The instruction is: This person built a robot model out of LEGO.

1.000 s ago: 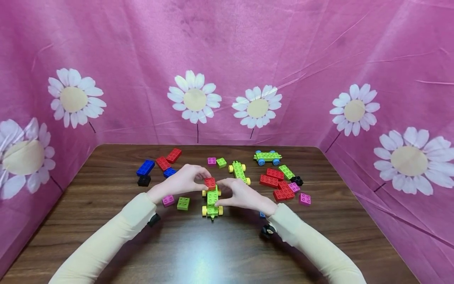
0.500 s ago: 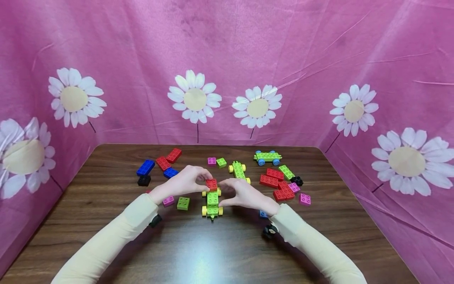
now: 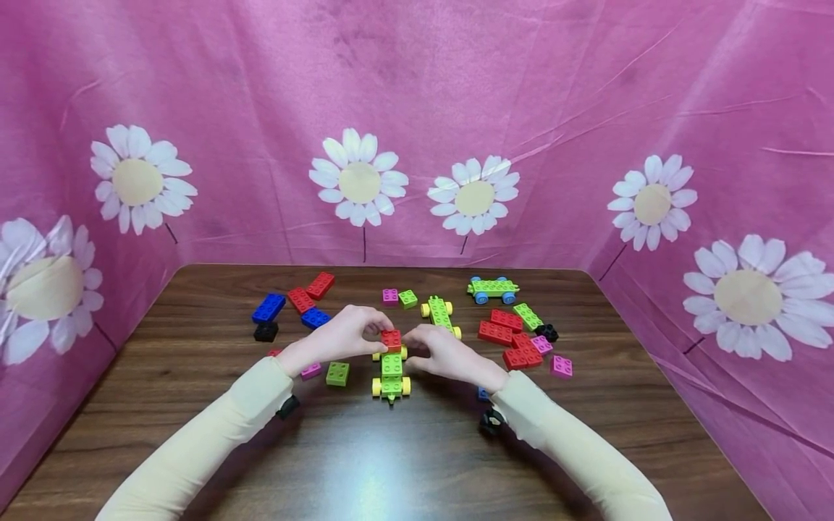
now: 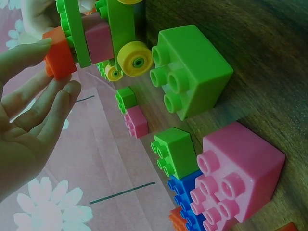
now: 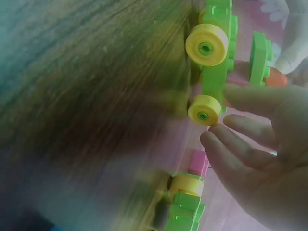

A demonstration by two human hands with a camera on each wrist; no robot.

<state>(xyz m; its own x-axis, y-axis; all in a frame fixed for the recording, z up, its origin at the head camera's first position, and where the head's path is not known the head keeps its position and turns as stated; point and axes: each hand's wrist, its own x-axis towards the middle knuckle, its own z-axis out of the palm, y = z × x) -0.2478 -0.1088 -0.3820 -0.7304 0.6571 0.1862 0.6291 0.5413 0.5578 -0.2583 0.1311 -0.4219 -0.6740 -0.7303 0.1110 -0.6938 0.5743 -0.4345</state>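
Observation:
My left hand pinches a red toy brick between thumb and fingers. The brick sits at the far end of a long green brick, raised on a pink brick. Under these is a green wheeled base with yellow wheels. To the right of this car my right hand has its fingers loosely extended, holding nothing. In the right wrist view its fingers lie close beside the base; whether they touch is unclear. My left fingers partly cover the red brick.
Left of the car lie a green brick and a pink brick. Behind is another yellow-wheeled base; a blue-wheeled base stands farther back. Several red bricks lie right. A pink cloth hangs behind the table.
The red brick and my left hand have shifted slightly right and nearer, lining up over the car. My right thumb has drawn back from the car's side.

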